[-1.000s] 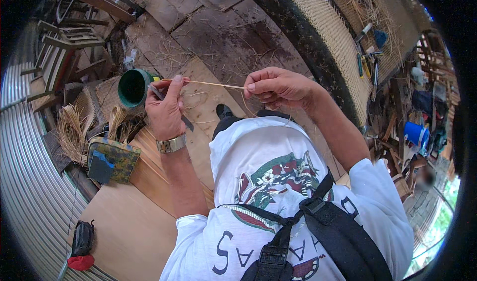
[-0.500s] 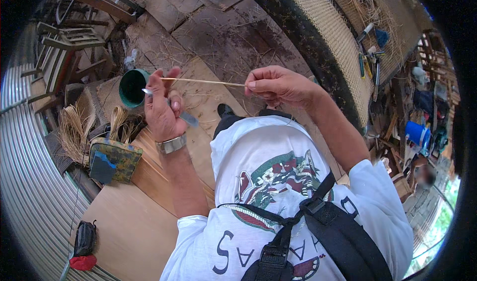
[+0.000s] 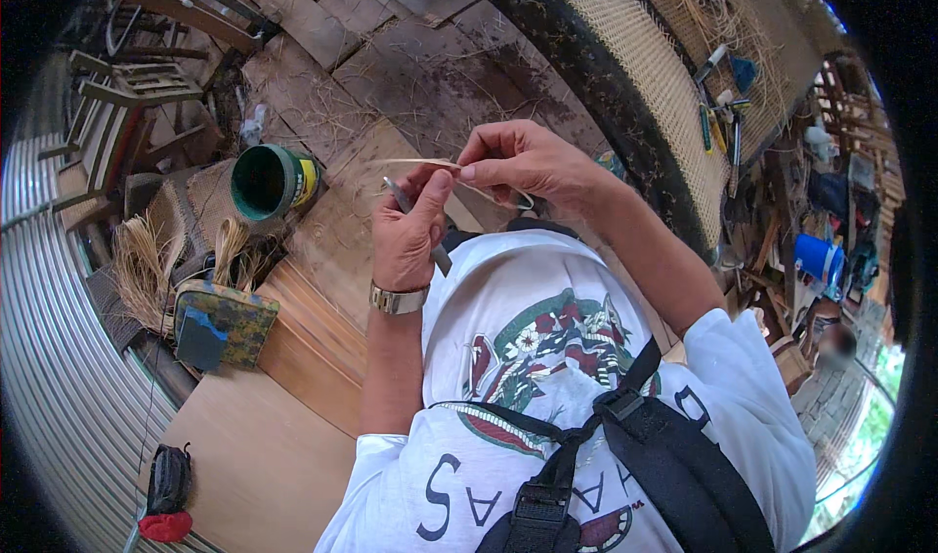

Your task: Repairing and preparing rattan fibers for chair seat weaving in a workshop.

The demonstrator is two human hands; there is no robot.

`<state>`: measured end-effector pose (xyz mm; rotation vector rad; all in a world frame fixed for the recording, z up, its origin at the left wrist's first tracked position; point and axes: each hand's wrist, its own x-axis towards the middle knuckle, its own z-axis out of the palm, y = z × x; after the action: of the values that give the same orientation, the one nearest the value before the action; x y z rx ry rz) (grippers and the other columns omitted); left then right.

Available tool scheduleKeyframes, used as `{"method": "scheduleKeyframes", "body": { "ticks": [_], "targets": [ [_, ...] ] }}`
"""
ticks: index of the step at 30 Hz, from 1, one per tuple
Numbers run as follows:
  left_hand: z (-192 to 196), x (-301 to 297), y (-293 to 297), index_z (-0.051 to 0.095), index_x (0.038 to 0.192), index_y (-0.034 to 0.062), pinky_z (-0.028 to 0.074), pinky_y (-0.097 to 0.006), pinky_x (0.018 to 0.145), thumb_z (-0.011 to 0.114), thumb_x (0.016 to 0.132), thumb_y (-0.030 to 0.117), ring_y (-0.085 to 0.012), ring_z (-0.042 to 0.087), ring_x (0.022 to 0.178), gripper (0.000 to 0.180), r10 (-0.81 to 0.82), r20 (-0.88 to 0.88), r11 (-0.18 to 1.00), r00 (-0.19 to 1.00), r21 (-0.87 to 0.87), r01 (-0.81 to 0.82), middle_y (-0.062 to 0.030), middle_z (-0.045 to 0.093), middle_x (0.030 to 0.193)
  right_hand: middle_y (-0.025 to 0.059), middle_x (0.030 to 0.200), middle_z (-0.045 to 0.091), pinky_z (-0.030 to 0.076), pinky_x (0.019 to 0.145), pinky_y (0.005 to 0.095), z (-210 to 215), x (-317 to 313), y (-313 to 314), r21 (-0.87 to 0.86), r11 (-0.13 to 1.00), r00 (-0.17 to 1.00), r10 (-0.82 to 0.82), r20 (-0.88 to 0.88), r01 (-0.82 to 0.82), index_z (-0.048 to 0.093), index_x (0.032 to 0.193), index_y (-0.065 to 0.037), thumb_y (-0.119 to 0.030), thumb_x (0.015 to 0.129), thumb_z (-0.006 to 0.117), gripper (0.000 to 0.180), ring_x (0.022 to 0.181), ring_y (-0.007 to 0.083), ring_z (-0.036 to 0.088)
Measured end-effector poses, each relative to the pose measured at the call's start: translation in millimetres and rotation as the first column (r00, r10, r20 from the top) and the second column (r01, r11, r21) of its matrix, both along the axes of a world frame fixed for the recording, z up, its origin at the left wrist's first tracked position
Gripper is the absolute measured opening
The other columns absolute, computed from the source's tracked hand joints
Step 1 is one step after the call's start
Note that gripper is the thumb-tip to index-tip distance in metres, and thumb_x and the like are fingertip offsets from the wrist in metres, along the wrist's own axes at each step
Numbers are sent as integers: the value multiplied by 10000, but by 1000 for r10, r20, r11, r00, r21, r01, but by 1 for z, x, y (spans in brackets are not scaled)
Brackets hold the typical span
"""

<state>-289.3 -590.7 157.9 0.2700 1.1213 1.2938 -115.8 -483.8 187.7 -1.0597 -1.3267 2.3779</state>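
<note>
My left hand is closed around a slim grey metal tool, perhaps a knife; its two ends stick out from the fist and the middle is hidden. The thumb and fingers of that hand also press on a thin pale cane strip. Close against them, my right hand pinches the same strip with thumb and forefinger. A free end points out to the left past my left fingers, and a curved piece shows below my right hand. Both hands are in front of my chest, their fingertips nearly touching.
A dark green bucket stands left of my hands, by bundles of pale strips and a mottled box-shaped block. A woven cane panel with a dark frame rises at the right; hand tools lie beyond it. Wooden chairs are far left.
My left hand has moved right to meet my right hand, bringing the metal tool along. The strip, stretched straight between the hands before, now pokes out past my left fingers. More of the bucket shows.
</note>
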Motion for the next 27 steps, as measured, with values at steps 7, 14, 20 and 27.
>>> {"method": "scheduleKeyframes", "body": {
  "ticks": [7,14,20,27],
  "targets": [
    [6,3,10,687,994,71,269,-180,439,726,907,145,1,421,513,120,105,-133,994,986,-23,-109,21,680,786,-13,762,595,434,558,225,0,-9,3,215,973,995,67,74,-81,655,941,-20,-155,912,692,143,650,50,516],
    [2,-43,24,640,978,65,282,-189,395,701,919,151,-13,422,457,121,363,-266,932,893,108,-347,-85,723,827,-12,736,576,424,551,214,4,12,-6,67,997,998,44,38,-47,636,914,-20,-146,906,696,140,623,45,511],
    [10,-48,23,614,1017,52,275,-184,394,678,937,146,-12,410,453,139,297,-223,951,929,152,-268,-142,732,923,-11,736,575,440,558,216,-5,18,-7,78,992,994,97,58,-102,619,923,-22,-157,918,683,150,627,57,531],
    [10,-51,21,606,1000,66,281,-190,392,658,946,137,-25,407,446,103,257,-2,962,966,97,-255,-171,723,1009,6,778,585,445,576,221,-12,20,-14,26,1000,996,-7,86,5,616,936,-20,-132,944,649,118,664,62,539]
  ]
}}
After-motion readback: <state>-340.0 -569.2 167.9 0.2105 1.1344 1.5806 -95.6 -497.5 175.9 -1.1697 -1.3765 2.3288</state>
